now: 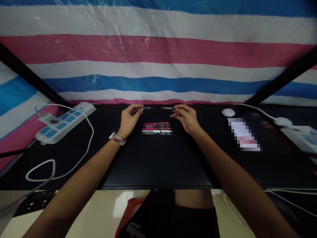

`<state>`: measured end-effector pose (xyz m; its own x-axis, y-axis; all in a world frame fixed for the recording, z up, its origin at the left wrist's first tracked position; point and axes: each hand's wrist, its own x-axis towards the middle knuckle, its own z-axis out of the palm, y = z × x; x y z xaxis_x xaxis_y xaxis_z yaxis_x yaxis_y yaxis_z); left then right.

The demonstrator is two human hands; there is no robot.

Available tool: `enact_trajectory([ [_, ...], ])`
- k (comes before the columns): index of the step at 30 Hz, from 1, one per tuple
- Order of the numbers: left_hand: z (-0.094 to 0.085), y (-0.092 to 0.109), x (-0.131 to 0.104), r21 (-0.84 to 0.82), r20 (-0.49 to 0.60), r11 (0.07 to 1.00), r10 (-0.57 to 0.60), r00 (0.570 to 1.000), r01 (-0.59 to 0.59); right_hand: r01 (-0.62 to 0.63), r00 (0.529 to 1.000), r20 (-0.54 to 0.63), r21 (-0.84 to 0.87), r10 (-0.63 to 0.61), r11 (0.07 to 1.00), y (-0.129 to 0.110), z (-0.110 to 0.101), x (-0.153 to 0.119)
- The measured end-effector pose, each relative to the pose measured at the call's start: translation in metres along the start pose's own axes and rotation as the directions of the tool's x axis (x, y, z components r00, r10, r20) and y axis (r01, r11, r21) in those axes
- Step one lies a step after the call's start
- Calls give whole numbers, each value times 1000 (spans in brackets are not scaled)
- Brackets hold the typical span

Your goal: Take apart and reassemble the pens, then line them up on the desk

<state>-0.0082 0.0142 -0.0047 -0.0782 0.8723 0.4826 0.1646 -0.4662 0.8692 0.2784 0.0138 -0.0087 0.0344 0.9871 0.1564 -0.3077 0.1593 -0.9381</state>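
Near the back of the black table, my left hand (130, 119) pinches the left end of a dark pen piece (147, 108) between thumb and fingertips. Across a small gap, my right hand (186, 118) holds the right end of another slim pen piece (167, 108), which points left. The two pieces are roughly in line and apart. Between and below my hands, several pens lie side by side: a red one (155, 124) at the top and a grey and white one (156, 132) at the bottom. A colourful woven band circles my left wrist.
A white power strip (70, 121) with a looping white cable (92, 138) lies at the left. At the right are a white rounded object (228, 112), a blurred-out flat item (244, 135) and another power strip (300, 137). Striped sheeting (158, 49) hangs behind the table.
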Motion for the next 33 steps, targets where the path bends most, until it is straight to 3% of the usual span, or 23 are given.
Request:
enact_trajectory([
  [5, 1, 0, -1, 7, 9, 1000, 1, 1000, -1, 4, 1000, 0, -15, -4, 1000, 0, 2, -2],
  [11, 1, 10, -8, 96, 180, 995, 13, 984, -31, -30, 992, 122, -90, 41, 996, -5, 11, -13],
  [16, 1, 15, -10, 225, 207, 969, 53, 977, -100, -32, 990, 134, -81, 43, 996, -6, 14, -15],
  [22, 5, 17, -12, 72, 176, 993, 81, 981, -95, -58, 995, 83, -26, 60, 998, -4, 14, -13],
  [26, 4, 15, -11, 77, 211, 996, 36, 977, -53, -67, 993, 94, -41, 70, 997, -5, 16, -14],
  [31, 3, 9, -8, 77, 232, 969, 211, 950, -234, -57, 995, 78, -50, 60, 997, -3, 15, -14],
  [33, 4, 8, -8, 105, 239, 962, 220, 946, -251, -53, 995, 76, -50, 57, 997, -2, 15, -14],
])
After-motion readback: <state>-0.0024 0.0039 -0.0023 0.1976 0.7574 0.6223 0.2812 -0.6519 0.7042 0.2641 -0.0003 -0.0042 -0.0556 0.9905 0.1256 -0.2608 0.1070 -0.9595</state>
